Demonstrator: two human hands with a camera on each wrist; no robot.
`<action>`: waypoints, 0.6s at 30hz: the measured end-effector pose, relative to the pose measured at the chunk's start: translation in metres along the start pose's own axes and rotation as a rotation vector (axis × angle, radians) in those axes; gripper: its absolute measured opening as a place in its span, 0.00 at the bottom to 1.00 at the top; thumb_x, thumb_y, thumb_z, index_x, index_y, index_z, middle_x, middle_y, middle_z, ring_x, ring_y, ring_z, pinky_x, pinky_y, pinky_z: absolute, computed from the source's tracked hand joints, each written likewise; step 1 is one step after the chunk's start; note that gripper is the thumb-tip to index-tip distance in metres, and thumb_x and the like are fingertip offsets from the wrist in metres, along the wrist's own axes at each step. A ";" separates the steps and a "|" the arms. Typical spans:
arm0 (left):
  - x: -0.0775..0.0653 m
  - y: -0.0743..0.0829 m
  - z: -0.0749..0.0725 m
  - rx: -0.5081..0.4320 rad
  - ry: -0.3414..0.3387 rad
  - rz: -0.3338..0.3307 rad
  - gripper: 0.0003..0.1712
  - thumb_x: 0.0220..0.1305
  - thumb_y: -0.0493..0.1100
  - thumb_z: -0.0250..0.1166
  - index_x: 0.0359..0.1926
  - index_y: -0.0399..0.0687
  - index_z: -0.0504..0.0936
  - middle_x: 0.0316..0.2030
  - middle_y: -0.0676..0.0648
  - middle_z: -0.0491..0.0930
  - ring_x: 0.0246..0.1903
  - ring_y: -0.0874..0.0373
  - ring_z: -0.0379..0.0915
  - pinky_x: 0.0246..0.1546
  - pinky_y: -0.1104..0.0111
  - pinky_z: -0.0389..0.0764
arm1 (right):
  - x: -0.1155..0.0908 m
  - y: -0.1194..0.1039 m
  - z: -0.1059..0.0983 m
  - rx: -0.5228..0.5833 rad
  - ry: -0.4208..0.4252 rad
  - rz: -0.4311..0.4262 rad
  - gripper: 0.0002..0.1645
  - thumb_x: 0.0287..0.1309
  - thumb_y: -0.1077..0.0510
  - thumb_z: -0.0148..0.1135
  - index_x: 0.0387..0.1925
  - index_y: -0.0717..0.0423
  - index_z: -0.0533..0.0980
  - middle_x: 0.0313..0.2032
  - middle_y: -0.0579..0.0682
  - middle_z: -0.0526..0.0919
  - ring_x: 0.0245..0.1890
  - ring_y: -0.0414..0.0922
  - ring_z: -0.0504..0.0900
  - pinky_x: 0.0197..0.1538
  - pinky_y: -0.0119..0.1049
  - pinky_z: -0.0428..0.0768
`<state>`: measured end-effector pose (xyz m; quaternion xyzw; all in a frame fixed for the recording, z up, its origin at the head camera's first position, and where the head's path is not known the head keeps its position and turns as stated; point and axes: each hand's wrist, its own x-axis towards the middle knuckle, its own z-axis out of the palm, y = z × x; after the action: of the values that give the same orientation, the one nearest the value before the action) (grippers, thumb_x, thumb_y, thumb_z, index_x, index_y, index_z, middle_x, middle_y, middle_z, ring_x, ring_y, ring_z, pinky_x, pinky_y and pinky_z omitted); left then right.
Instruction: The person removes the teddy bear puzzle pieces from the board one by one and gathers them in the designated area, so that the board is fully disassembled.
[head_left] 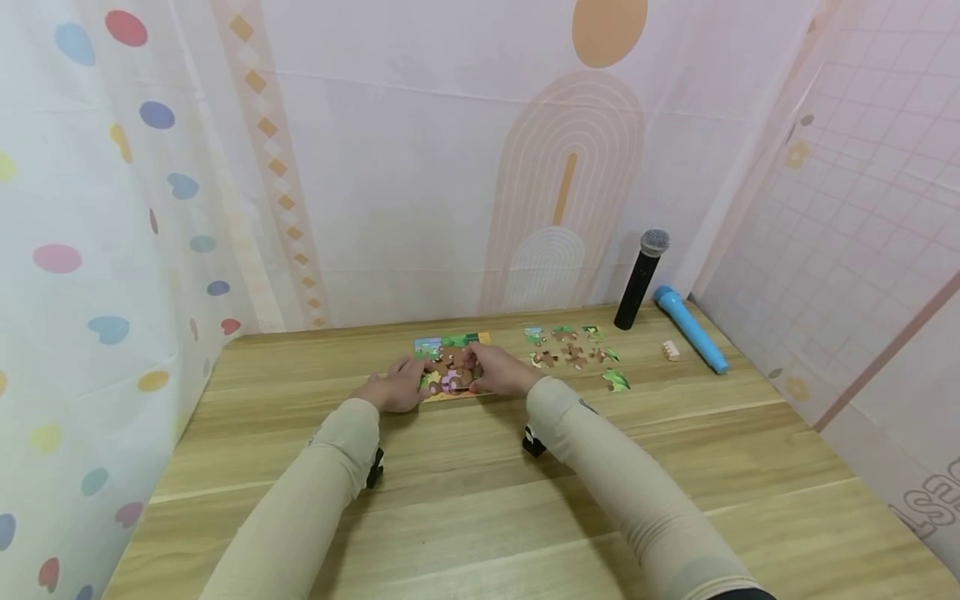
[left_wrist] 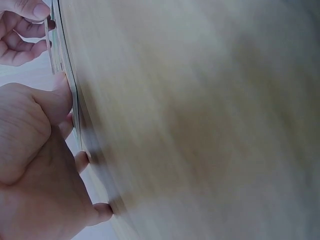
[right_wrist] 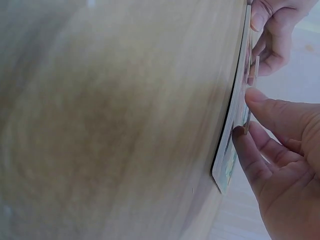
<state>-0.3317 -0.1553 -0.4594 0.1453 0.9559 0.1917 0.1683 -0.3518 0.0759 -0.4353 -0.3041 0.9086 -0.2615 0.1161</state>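
A teddy-bear jigsaw puzzle (head_left: 452, 358) lies in its thin tray (head_left: 431, 342) toward the back of the table. My right hand (head_left: 501, 370) is over its right side and pinches a thin puzzle piece (right_wrist: 256, 69) between thumb and fingers. In the right wrist view that piece is tilted slightly, close over the tray. My left hand (head_left: 399, 387) rests at the left side of the tray, its thumb on the near edge and its other fingers spread down to the table. The face of the held piece is hidden by my right fingers.
Several loose puzzle pieces (head_left: 575, 356) lie right of the tray, with a green one (head_left: 617, 381) nearest me. Farther right are a black microphone (head_left: 637, 283), a blue microphone (head_left: 692, 327) and a small pale pink block (head_left: 671, 351). A printed curtain (head_left: 405, 183) borders the table's back.
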 end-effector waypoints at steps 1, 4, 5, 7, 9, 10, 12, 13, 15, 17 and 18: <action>0.000 0.000 0.000 0.000 0.001 0.002 0.31 0.79 0.52 0.52 0.76 0.52 0.57 0.79 0.40 0.48 0.78 0.39 0.33 0.66 0.27 0.36 | 0.000 0.000 0.000 0.001 0.001 0.000 0.26 0.60 0.66 0.71 0.57 0.62 0.71 0.47 0.51 0.79 0.47 0.48 0.79 0.49 0.36 0.79; 0.001 -0.001 0.001 -0.001 -0.002 -0.006 0.32 0.80 0.51 0.51 0.77 0.53 0.55 0.79 0.40 0.46 0.79 0.40 0.32 0.67 0.28 0.36 | -0.001 0.001 0.000 0.011 -0.001 0.001 0.26 0.60 0.66 0.71 0.57 0.62 0.71 0.47 0.50 0.78 0.47 0.47 0.79 0.50 0.35 0.79; 0.001 -0.002 0.000 0.000 -0.007 -0.007 0.32 0.80 0.51 0.51 0.78 0.52 0.54 0.79 0.40 0.46 0.79 0.40 0.32 0.67 0.28 0.36 | -0.001 0.001 0.000 0.017 -0.001 -0.001 0.26 0.60 0.66 0.71 0.57 0.62 0.71 0.47 0.50 0.79 0.47 0.47 0.79 0.50 0.35 0.79; 0.001 -0.002 0.000 0.002 -0.009 -0.007 0.33 0.80 0.51 0.51 0.79 0.52 0.53 0.80 0.39 0.44 0.79 0.40 0.31 0.67 0.28 0.35 | -0.002 0.001 -0.001 0.027 0.000 -0.003 0.26 0.60 0.66 0.71 0.57 0.62 0.71 0.47 0.50 0.79 0.47 0.47 0.79 0.50 0.35 0.79; 0.002 -0.003 0.001 0.010 -0.012 -0.007 0.35 0.80 0.52 0.51 0.80 0.51 0.51 0.80 0.39 0.43 0.79 0.39 0.31 0.67 0.28 0.36 | -0.004 0.001 -0.003 0.032 -0.001 -0.008 0.26 0.60 0.66 0.71 0.57 0.62 0.71 0.48 0.51 0.79 0.47 0.46 0.79 0.50 0.35 0.79; 0.002 -0.003 0.001 0.012 -0.012 -0.006 0.36 0.80 0.52 0.51 0.80 0.50 0.50 0.80 0.39 0.43 0.79 0.39 0.31 0.67 0.28 0.36 | -0.005 0.001 -0.003 0.031 0.000 -0.010 0.26 0.61 0.66 0.71 0.57 0.61 0.70 0.48 0.51 0.79 0.47 0.46 0.79 0.50 0.35 0.79; 0.004 -0.004 0.002 0.013 -0.010 -0.004 0.36 0.79 0.52 0.51 0.80 0.50 0.50 0.80 0.38 0.43 0.79 0.39 0.31 0.67 0.28 0.36 | -0.007 0.001 -0.005 0.027 -0.001 -0.016 0.26 0.61 0.66 0.70 0.58 0.61 0.70 0.49 0.51 0.79 0.47 0.46 0.79 0.50 0.35 0.79; 0.004 -0.004 0.002 0.011 -0.009 -0.003 0.36 0.79 0.51 0.51 0.80 0.50 0.50 0.80 0.38 0.43 0.79 0.39 0.31 0.67 0.28 0.36 | -0.008 0.002 -0.006 0.026 -0.001 -0.017 0.25 0.62 0.66 0.70 0.58 0.61 0.70 0.50 0.52 0.79 0.48 0.46 0.79 0.50 0.36 0.79; 0.006 -0.005 0.003 0.006 -0.006 -0.002 0.35 0.79 0.51 0.51 0.79 0.50 0.51 0.80 0.38 0.43 0.78 0.38 0.32 0.67 0.28 0.36 | -0.010 0.003 -0.009 0.025 -0.002 -0.016 0.25 0.63 0.66 0.69 0.58 0.62 0.70 0.50 0.52 0.78 0.47 0.46 0.79 0.49 0.36 0.79; 0.006 -0.006 0.003 0.002 -0.004 -0.005 0.34 0.79 0.51 0.51 0.79 0.51 0.52 0.80 0.39 0.43 0.79 0.39 0.32 0.67 0.28 0.36 | -0.013 0.006 -0.012 0.026 0.002 -0.011 0.24 0.63 0.67 0.68 0.58 0.62 0.70 0.50 0.53 0.78 0.46 0.45 0.79 0.49 0.37 0.80; 0.006 -0.006 0.003 0.001 -0.003 -0.006 0.34 0.79 0.51 0.51 0.79 0.51 0.53 0.80 0.39 0.43 0.79 0.39 0.32 0.67 0.28 0.36 | -0.014 0.007 -0.014 0.029 0.006 -0.006 0.23 0.64 0.67 0.67 0.58 0.62 0.70 0.50 0.53 0.78 0.46 0.45 0.79 0.48 0.38 0.80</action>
<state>-0.3376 -0.1574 -0.4665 0.1429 0.9562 0.1904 0.1703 -0.3492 0.0951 -0.4269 -0.3042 0.9042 -0.2758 0.1172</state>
